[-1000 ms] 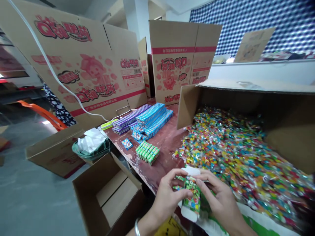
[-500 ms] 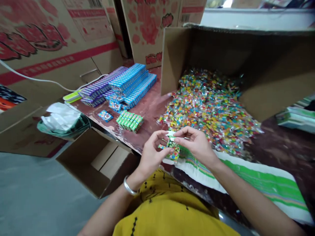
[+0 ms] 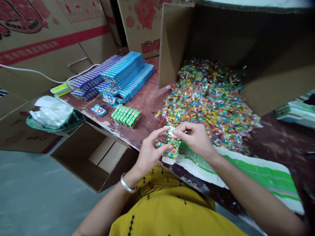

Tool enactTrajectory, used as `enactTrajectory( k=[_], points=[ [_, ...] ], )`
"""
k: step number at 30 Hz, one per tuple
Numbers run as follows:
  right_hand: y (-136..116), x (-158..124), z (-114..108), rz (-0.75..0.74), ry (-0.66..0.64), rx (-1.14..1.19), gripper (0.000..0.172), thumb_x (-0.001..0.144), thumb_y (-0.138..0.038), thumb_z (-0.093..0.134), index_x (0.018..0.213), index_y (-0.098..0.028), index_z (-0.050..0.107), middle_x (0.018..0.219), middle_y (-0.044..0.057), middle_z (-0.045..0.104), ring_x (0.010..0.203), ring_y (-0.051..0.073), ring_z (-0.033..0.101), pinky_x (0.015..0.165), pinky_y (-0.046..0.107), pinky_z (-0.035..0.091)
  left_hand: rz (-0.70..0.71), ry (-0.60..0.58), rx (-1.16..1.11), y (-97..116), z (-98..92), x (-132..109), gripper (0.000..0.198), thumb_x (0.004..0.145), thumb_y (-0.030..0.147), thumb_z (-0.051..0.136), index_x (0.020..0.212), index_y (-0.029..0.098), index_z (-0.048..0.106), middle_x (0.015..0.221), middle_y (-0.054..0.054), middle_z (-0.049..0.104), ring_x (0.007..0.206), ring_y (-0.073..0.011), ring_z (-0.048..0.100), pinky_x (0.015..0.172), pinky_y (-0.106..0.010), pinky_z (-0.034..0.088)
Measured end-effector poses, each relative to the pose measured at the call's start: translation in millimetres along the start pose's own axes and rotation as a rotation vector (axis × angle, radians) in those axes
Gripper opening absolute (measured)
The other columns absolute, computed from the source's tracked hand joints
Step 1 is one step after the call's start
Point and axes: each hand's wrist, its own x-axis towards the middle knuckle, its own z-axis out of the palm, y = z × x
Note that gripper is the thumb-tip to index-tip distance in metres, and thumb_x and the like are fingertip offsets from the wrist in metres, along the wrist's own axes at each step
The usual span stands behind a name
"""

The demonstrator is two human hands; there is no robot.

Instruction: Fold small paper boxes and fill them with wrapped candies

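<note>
At table (image 3: 147, 105) edge, green printed carton (image 3: 173, 145).

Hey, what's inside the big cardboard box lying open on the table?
A heap of small colourful packets lies in the cardboard box and spills onto the table. The box floor is buried beneath them.

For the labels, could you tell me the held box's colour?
The small box is green, cartoon-printed; head view.

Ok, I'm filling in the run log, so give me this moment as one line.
left hand: holds small green box | right hand: grips same box at top | nearby: candy pile, row of green boxes
</note>
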Motion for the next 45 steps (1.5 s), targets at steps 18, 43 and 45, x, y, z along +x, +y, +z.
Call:
enactTrajectory(
  k=[18,43,45],
  points=[
    [17,38,-28,-0.052,0.011,-0.273,0.015,0.088,-0.034,0.067,0.089,-0.021,0.072,0.084,0.004,0.073,0.069,0.016,0.064,0.063,0.031,0.05,-0.224,-0.001,-0.266,4,-44.9,-1,0.049,0.074,0.023,0.081,0.113,0.02,0.051,0.083,0.001,0.065,0.061,-0.0131,0.067,0.058,-0.028,0.06],
    [16,117,4,-0.281,0.019,-0.347,0.028,0.088,-0.03,0.065,0.114,-0.024,0.056,0.083,-0.001,0.065,0.069,0.015,0.062,0.065,0.03,0.053,-0.023,0.162,-0.215,-40,-44.4,15,0.052,0.075,0.022,0.082,0.122,0.017,0.06,0.115,-0.008,0.07,0.102,-0.0174,0.066,0.091,-0.029,0.054],
    [0,92,3,-0.219,-0.002,-0.149,0.017,0.089,-0.036,0.065,0.099,-0.023,0.061,0.079,-0.001,0.065,0.066,0.014,0.064,0.062,0.03,0.054,0.008,0.105,-0.169,-37,-36.4,16,0.053,0.077,0.024,0.081,0.124,0.017,0.059,0.115,-0.008,0.071,0.101,-0.018,0.066,0.091,-0.03,0.054]
  ],
)
